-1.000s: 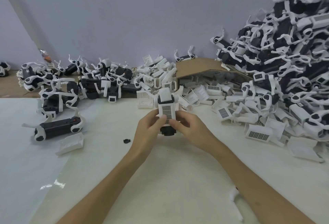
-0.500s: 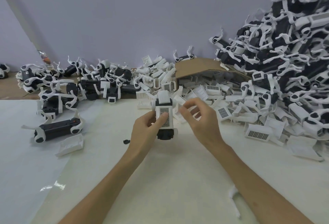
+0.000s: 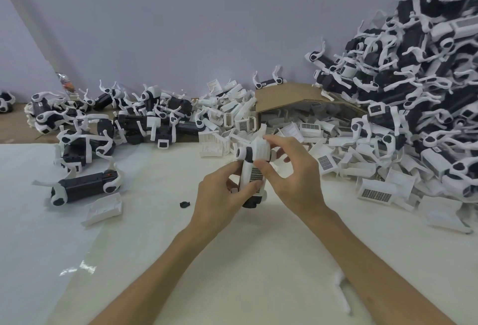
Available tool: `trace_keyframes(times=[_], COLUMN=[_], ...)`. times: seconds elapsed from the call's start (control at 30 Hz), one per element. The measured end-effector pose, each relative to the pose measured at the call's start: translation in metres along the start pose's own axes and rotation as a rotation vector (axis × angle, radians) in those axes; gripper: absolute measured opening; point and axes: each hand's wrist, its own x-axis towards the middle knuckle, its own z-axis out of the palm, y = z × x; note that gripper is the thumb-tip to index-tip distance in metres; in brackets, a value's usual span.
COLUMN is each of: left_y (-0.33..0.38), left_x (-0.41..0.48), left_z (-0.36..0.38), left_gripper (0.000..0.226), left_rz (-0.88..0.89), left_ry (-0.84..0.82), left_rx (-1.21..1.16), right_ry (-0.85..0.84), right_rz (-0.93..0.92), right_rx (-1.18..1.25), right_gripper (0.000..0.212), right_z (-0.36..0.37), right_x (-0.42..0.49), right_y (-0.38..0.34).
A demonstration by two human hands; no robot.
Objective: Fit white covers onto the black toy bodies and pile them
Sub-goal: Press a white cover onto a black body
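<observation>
My left hand point(image 3: 219, 195) grips a black toy body point(image 3: 252, 176) upright above the table, its white grilled cover facing me. My right hand point(image 3: 292, 172) pinches the toy's upper white part with thumb and fingers. Loose white covers point(image 3: 310, 128) spill from a tipped cardboard box point(image 3: 289, 94) just behind the hands. A tall pile of covered toys point(image 3: 413, 86) rises at the right. Uncovered black bodies with white legs point(image 3: 103, 123) lie scattered at the left.
One black body point(image 3: 85, 187) and a loose white cover point(image 3: 103, 208) lie on the white sheet at the left. A small black part point(image 3: 184, 204) sits left of my left hand. More covers point(image 3: 375, 191) lie at the right. The wall stands close behind.
My right hand had lifted off the toy half a second ago and has come back onto its top. The toy is now tilted slightly and held a little higher.
</observation>
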Motion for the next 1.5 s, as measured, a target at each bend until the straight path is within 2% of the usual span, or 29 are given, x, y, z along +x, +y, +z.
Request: trace_keyframes(times=[0.13, 0.37, 0.53, 0.7, 0.87, 1.1, 1.2, 1.33, 1.5], left_y=[0.000, 0.003, 0.000, -0.008, -0.006, -0.005, -0.005, -0.005, -0.006], left_x=[0.000, -0.001, 0.002, 0.006, 0.006, 0.008, 0.008, 0.007, 0.008], left_z=[0.000, 0.000, -0.001, -0.003, -0.003, -0.005, -0.005, -0.003, -0.005], left_gripper=[0.020, 0.036, 0.029, 0.020, 0.012, 0.012, 0.019, 0.030, 0.028], left_rz=[0.015, 0.011, -0.076, -0.146, -0.165, -0.163, -0.152, -0.160, -0.181], left_ry=[0.002, 0.020, 0.027, 0.050, 0.078, 0.057, 0.032, -0.007, 0.003], left_rx=[0.026, -0.010, -0.094, -0.162, -0.282, -0.390, -0.407, -0.425, -0.419], right_ry=[0.020, 0.007, -0.124, -0.355, -0.596, -0.584, -0.569, -0.543, -0.527], right_rz=[0.002, 0.063, 0.253, 0.356, 0.382, 0.325, 0.313, 0.298, 0.296], right_rx=[-0.013, 0.036, 0.155, 0.142, 0.203, 0.195, 0.203, 0.202, 0.208], right_gripper=[0.041, 0.040, 0.053, 0.027, 0.020, 0.022, 0.027, 0.023, 0.022], right_z=[0.000, 0.002, 0.008, 0.007, 0.013, 0.010, 0.009, 0.009, 0.008], right_x=[-0.001, -0.001, -0.003, -0.003, -0.010, -0.010, -0.010, -0.010, -0.010], right_y=[0.000, 0.000, 0.002, 0.008, 0.010, 0.009, 0.008, 0.008, 0.008])
